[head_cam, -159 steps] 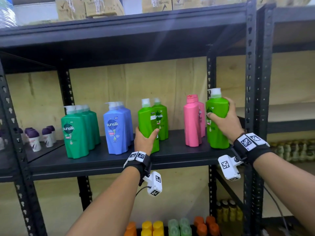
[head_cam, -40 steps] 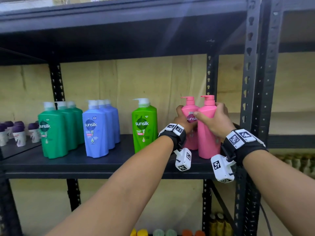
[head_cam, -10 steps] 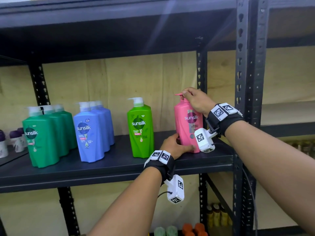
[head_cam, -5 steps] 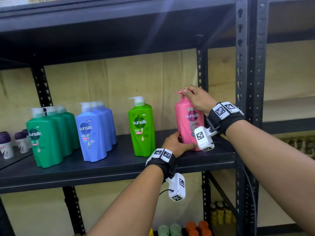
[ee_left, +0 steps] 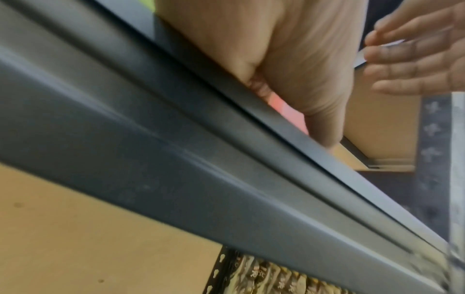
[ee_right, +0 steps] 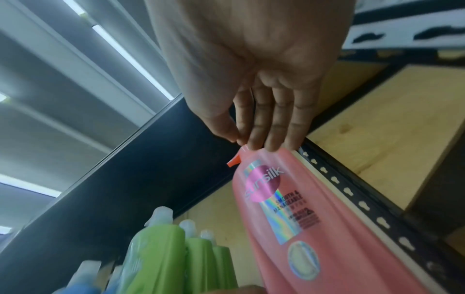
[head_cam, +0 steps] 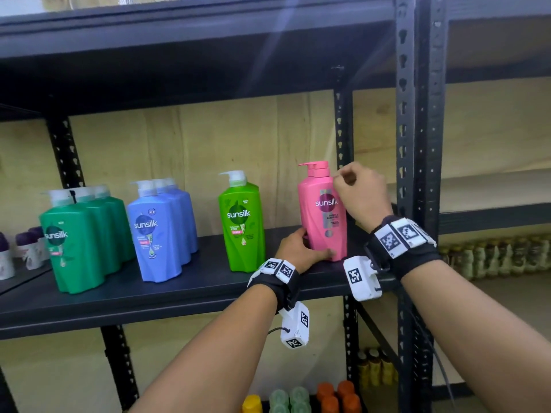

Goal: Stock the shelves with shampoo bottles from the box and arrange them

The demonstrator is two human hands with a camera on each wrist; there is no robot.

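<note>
Right now the left hand (head_cam: 301, 251) grips the base of the pink shampoo bottle (head_cam: 323, 217) standing right of centre on the dark shelf (head_cam: 167, 296); the right hand (head_cam: 362, 195), fingers loosely extended and holding nothing, hovers beside its pump.

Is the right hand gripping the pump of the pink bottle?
No, the right hand lies by the shoulder of the pink bottle, and its pump stands free.
</note>
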